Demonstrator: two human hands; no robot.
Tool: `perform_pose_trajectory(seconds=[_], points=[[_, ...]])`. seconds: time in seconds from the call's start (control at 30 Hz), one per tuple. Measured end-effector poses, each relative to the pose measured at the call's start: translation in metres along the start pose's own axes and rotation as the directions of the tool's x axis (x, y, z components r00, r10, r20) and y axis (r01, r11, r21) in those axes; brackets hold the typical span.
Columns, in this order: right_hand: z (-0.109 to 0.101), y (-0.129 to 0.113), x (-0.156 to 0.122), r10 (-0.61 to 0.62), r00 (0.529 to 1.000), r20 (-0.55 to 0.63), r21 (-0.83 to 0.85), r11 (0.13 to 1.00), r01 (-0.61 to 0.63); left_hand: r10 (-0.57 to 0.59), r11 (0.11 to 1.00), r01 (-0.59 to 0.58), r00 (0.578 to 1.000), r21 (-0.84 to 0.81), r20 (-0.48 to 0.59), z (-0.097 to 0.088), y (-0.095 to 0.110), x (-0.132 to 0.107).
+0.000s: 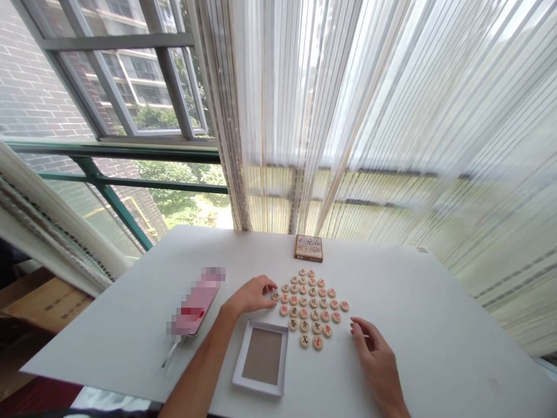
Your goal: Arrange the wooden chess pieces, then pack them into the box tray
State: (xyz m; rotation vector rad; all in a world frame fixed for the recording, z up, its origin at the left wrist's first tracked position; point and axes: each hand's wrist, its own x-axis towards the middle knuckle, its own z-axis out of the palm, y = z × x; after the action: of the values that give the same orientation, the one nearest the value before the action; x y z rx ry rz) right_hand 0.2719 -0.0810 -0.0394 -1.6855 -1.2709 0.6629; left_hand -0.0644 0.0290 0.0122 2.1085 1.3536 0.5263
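Note:
Round wooden Chinese chess pieces (303,301) with red or black characters lie flat on the white table, grouped in a rough diamond. At its left corner, my left hand (255,292) has thumb and forefinger apart beside a black-marked piece (275,296); the thumb is very close to it or touching. Beyond the diamond's right side, my right hand (375,351) rests near the table, fingers loosely curved and parted from the thumb, nothing in it. Below my left hand lies a shallow white box tray (240,360) with a bare grey-brown bottom.
The printed chess box lid (308,248) lies behind the pieces. Left of my left arm is a pink, partly pixelated object (198,305) with a cable. The white table (435,325) meets striped curtains (369,116) and a window at the back. A cardboard box (41,305) stands at left.

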Motion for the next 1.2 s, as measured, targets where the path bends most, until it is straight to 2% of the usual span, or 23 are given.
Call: perform_pose_trajectory(seconds=[0.17,0.33,0.43,0.53,0.63,0.7,0.8,0.9,1.03,1.13,1.2], points=[[0.001,0.000,0.001,-0.007,1.000,-0.006,0.002,1.000,0.007,0.028,1.000,-0.028,0.999,0.003,-0.019,0.006,0.001,-0.001],[0.001,0.002,0.002,-0.016,1.000,-0.019,0.048,0.999,0.016,0.036,0.999,-0.038,0.996,-0.027,-0.077,0.002,0.006,-0.008],[0.001,-0.002,0.001,-0.017,0.998,-0.052,0.079,0.997,0.021,0.061,0.995,-0.070,0.990,-0.068,-0.126,0.000,0.023,-0.020],[0.005,-0.015,-0.006,-0.034,0.997,-0.063,0.121,0.992,0.041,0.110,0.974,-0.142,0.977,-0.176,-0.182,0.004,0.047,-0.035],[0.015,-0.039,-0.015,-0.106,0.991,0.080,0.265,0.961,0.082,0.147,0.940,-0.189,0.976,-0.285,-0.160,0.016,0.070,-0.046],[0.023,-0.058,-0.021,-0.193,0.960,0.205,0.396,0.913,0.099,0.160,0.916,-0.203,0.976,-0.345,-0.151,0.026,0.081,-0.049],[0.034,-0.080,-0.026,-0.249,0.920,0.301,0.515,0.855,0.063,0.159,0.899,-0.199,0.978,-0.389,-0.131,0.037,0.089,-0.051],[0.043,-0.088,-0.025,-0.245,0.900,0.361,0.570,0.822,-0.005,0.164,0.894,-0.194,0.980,-0.403,-0.109,0.042,0.093,-0.051],[0.049,-0.085,-0.023,-0.225,0.895,0.385,0.614,0.786,-0.066,0.177,0.896,-0.198,0.980,-0.398,-0.089,0.041,0.093,-0.051],[0.047,-0.083,-0.023,-0.203,0.900,0.385,0.606,0.792,-0.080,0.169,0.910,-0.192,0.981,-0.369,-0.094,0.032,0.082,-0.052],[0.041,-0.084,-0.023,-0.175,0.912,0.371,0.584,0.807,-0.083,0.115,0.935,-0.165,0.979,-0.314,-0.171,0.023,0.067,-0.057]])
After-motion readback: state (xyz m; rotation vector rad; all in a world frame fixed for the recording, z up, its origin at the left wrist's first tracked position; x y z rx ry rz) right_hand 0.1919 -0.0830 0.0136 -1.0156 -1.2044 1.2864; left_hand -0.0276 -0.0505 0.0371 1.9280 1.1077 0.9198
